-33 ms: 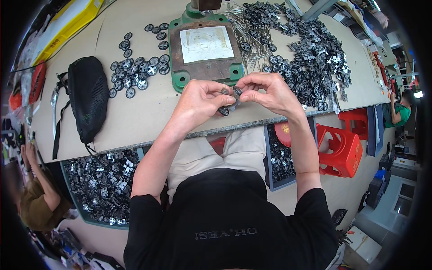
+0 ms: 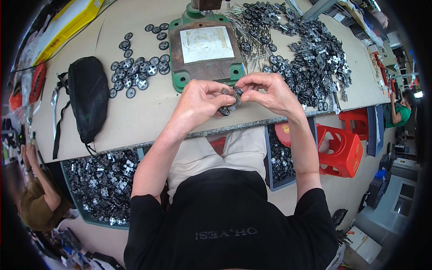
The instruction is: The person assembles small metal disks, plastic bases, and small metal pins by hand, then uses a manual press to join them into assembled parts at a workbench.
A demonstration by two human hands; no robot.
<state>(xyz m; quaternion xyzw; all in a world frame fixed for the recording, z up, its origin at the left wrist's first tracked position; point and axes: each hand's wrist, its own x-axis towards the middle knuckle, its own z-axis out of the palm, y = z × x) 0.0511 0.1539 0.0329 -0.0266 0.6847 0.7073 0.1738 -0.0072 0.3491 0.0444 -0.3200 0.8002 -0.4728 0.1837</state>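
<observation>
In front of the green press base (image 2: 179, 81), above the table's near edge, both hands are closed on one small assembly. It is a grey bracket (image 2: 232, 107) with small black wheels (image 2: 224, 110) on it. My left hand (image 2: 198, 101) pinches its left side, fingertips by a wheel. My right hand (image 2: 266, 92) grips the right side, thumb and forefinger at another wheel (image 2: 238, 90). The fingers partly hide the piece, so I cannot tell how every part joins.
Loose wheels (image 2: 131, 72) lie left of the press; thin metal rods (image 2: 257, 45), more wheels and a heap of dark brackets (image 2: 321, 54) lie right. A black mesh bag (image 2: 87, 99) rests at left. Part-filled bins (image 2: 101, 184) and red stools (image 2: 339, 150) stand below; co-workers (image 2: 42, 193) sit nearby.
</observation>
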